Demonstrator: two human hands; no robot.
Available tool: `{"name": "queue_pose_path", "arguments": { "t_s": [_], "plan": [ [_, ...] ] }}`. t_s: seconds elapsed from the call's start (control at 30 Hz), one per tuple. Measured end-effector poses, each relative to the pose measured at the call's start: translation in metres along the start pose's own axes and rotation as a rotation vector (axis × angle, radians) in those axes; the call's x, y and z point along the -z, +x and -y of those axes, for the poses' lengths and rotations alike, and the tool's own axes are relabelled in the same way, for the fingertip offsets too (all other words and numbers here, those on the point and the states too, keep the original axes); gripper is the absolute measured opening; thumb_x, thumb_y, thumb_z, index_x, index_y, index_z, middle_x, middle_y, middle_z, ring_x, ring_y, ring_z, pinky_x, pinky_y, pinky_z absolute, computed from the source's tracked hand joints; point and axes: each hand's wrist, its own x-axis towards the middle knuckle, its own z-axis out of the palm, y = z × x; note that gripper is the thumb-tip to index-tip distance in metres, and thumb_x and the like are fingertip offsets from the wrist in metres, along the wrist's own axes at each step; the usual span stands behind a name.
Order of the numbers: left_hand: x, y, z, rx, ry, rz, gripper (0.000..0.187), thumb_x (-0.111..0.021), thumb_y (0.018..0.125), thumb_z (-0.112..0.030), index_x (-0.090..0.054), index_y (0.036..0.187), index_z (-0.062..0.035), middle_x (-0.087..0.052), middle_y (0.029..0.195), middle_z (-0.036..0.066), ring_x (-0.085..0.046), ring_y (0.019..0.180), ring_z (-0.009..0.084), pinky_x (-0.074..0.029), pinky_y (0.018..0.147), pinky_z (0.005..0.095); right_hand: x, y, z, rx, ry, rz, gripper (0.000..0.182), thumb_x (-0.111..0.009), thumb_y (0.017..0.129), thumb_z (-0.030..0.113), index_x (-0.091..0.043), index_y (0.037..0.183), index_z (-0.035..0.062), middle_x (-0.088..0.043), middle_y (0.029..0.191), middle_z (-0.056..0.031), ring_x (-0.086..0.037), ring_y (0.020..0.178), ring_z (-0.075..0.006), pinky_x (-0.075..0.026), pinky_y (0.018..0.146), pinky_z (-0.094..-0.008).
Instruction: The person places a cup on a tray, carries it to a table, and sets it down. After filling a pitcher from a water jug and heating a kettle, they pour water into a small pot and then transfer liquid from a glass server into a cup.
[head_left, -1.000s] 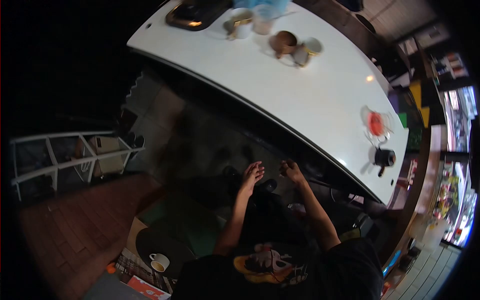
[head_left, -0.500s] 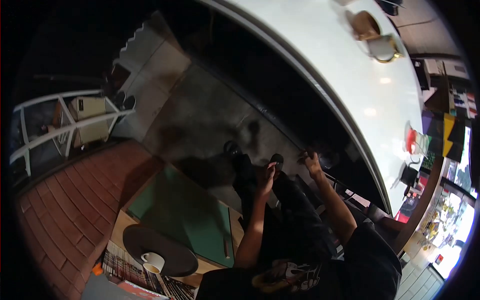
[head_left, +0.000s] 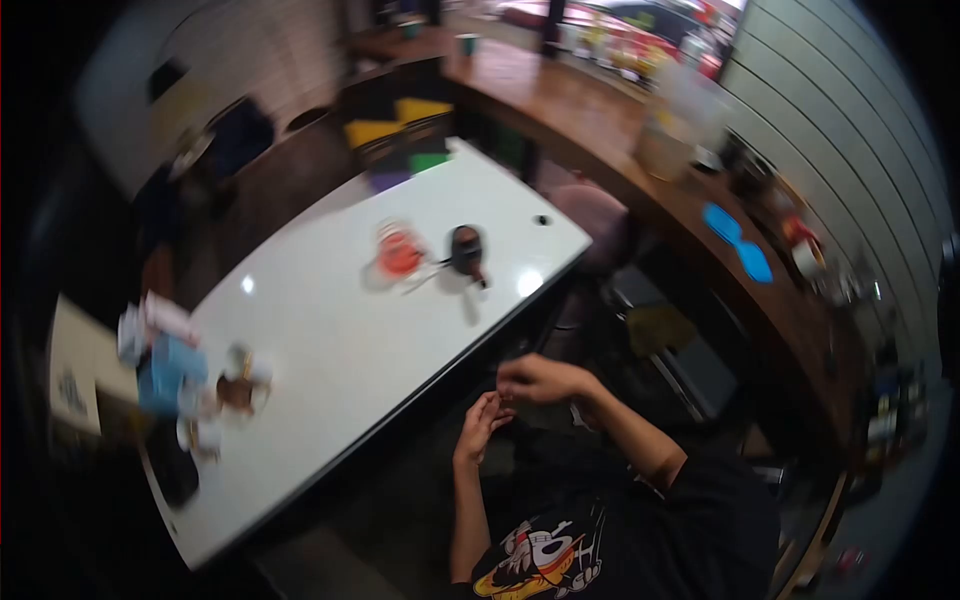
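Note:
My left hand [head_left: 478, 424] and my right hand [head_left: 538, 381] meet in front of my chest, just off the near edge of the white table [head_left: 330, 330]. Their fingertips are close together, fingers curled. The frame is blurred, so I cannot see anything between the fingers. On the table beyond the hands stand a glass pitcher with red contents [head_left: 399, 254] and a small black pot [head_left: 467, 250].
At the table's left end sit a blue box [head_left: 165, 375], cups [head_left: 240, 385] and a dark tray [head_left: 175, 478]. A long wooden counter [head_left: 640, 130] with blue items [head_left: 738, 240] runs at the right. A chair [head_left: 590, 215] stands past the table's far corner.
The view has swung hard from the floor and my legs up to the table and counter. My hands have lifted from my knees and come together near the table edge.

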Motion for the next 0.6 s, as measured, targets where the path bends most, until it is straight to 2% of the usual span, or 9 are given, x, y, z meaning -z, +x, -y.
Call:
{"name": "queue_pose_path", "arguments": {
  "t_s": [0.1,0.2,0.27,0.33,0.4,0.47,0.5,0.57,0.6],
  "plan": [
    [-0.059,0.027,-0.034,0.054,0.153,0.141,0.026,-0.045,0.096,-0.024,-0.052,0.114,-0.005,-0.059,0.105,0.006,-0.059,0.093,0.0148,-0.049,0.084,0.0305,0.064,-0.057,0.0,-0.1,0.318,-0.64,0.015,-0.052,0.091,0.013,-0.057,0.087,-0.0005,-0.059,0.076,-0.0058,-0.058,0.07,-0.0112,-0.047,0.065,-0.0251],
    [-0.103,0.06,-0.046,0.051,0.191,0.229,0.026,-0.046,0.096,-0.022,-0.052,0.114,-0.0039,-0.059,0.105,0.007,-0.059,0.092,0.0145,-0.049,0.083,0.0294,0.131,-0.101,-0.027,-0.026,0.165,-1.232,0.012,-0.058,0.086,0.014,-0.06,0.085,0.0022,-0.059,0.073,-0.0018,-0.055,0.069,-0.0084,-0.044,0.062,-0.0241],
    [-0.127,0.076,-0.053,0.031,0.177,0.263,0.025,-0.046,0.096,-0.019,-0.052,0.115,-0.0032,-0.06,0.104,0.008,-0.059,0.091,0.014,-0.048,0.083,0.0273,0.184,-0.119,-0.03,0.022,0.09,-1.52,0.014,-0.062,0.085,0.015,-0.059,0.093,0.0035,-0.059,0.081,-0.0011,-0.053,0.076,-0.008,-0.044,0.065,-0.0242],
    [-0.136,0.086,-0.06,0.009,0.181,0.278,0.025,-0.046,0.096,-0.019,-0.052,0.115,-0.0029,-0.06,0.104,0.008,-0.059,0.091,0.014,-0.049,0.083,0.0272,0.245,-0.121,-0.04,0.07,-0.088,-1.721,0.036,-0.066,0.082,0.021,-0.052,0.11,0.0029,-0.054,0.101,-0.0076,-0.055,0.086,-0.0152,-0.046,0.068,-0.0278],
    [-0.147,0.095,-0.065,-0.02,0.169,0.263,0.025,-0.045,0.096,-0.018,-0.051,0.115,-0.0021,-0.059,0.103,0.009,-0.059,0.091,0.014,-0.049,0.083,0.0271,0.311,-0.125,-0.057,0.044,-0.305,-1.85,0.048,-0.068,0.08,0.027,-0.049,0.115,-0.0002,-0.051,0.109,-0.0126,-0.054,0.091,-0.0174,-0.047,0.07,-0.0283],
    [-0.15,0.096,-0.07,-0.031,0.147,0.245,0.025,-0.045,0.096,-0.017,-0.051,0.115,-0.002,-0.059,0.103,0.009,-0.059,0.091,0.014,-0.048,0.083,0.0271,0.367,-0.116,-0.074,-0.046,-0.778,-2.011,0.044,-0.071,0.079,0.036,-0.056,0.105,0.0026,-0.058,0.087,-0.0047,-0.057,0.077,-0.012,-0.048,0.07,-0.024],
    [-0.152,0.098,-0.071,-0.04,0.125,0.238,0.025,-0.045,0.096,-0.017,-0.051,0.116,-0.0019,-0.059,0.104,0.009,-0.059,0.092,0.0139,-0.048,0.083,0.027,0.376,-0.116,-0.067,-0.03,-0.769,-1.998,0.044,-0.071,0.079,0.036,-0.056,0.105,0.0026,-0.058,0.087,-0.0047,-0.057,0.077,-0.012,-0.048,0.07,-0.024],
    [-0.154,0.102,-0.073,-0.058,0.134,0.218,0.026,-0.045,0.096,-0.018,-0.05,0.116,-0.0015,-0.058,0.104,0.01,-0.058,0.093,0.0151,-0.048,0.083,0.0282,0.399,-0.116,-0.038,-0.013,0.116,-1.582,0.05,-0.071,0.076,0.042,-0.06,0.095,-0.0028,-0.06,0.076,-0.0081,-0.059,0.067,-0.0167,-0.049,0.063,-0.0275],
    [-0.153,0.102,-0.073,-0.061,0.15,0.214,0.027,-0.045,0.096,-0.019,-0.049,0.117,-0.0012,-0.057,0.105,0.01,-0.058,0.094,0.0164,-0.048,0.084,0.0294,0.41,-0.115,-0.038,0.0,0.261,-1.574,0.049,-0.071,0.075,0.045,-0.061,0.087,-0.0014,-0.058,0.067,-0.0055,-0.057,0.058,-0.0155,-0.048,0.058,-0.0272]
  ]
}}
